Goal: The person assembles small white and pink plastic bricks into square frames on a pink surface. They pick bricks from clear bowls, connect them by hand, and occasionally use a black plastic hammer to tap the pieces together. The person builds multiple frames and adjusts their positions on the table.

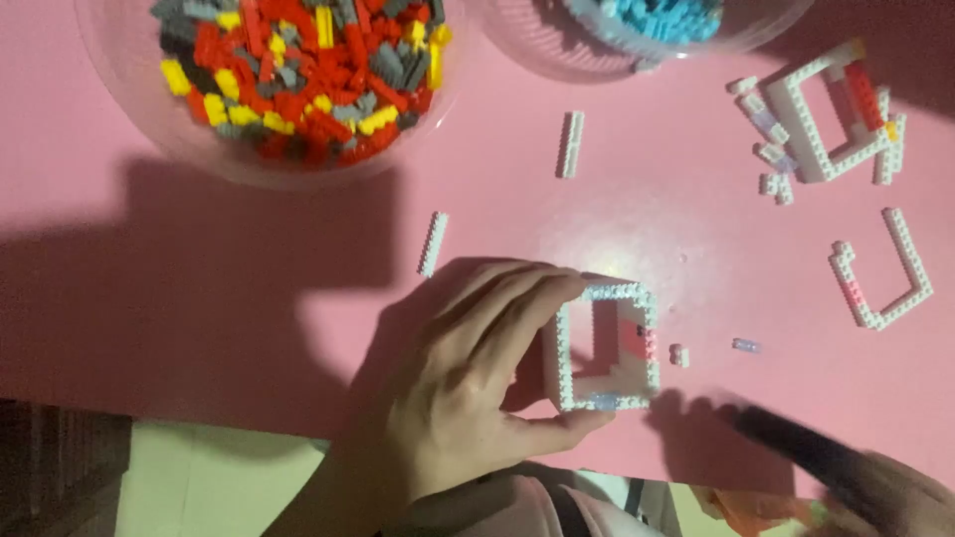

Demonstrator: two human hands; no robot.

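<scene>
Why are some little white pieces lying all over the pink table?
Loose white brick strips and tiny bits lie scattered on the pink table, outside the bowls. Nothing looks broken or spilled. The left hand grips the white frame.

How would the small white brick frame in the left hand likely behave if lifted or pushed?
The white brick frame is hollow and thin-walled, so probably light. It is built of tiny snapped-together bricks, so a squeeze from the left hand could pop pieces apart. Its flat, boxy shape would likely slide on the pink table, not roll.
</scene>
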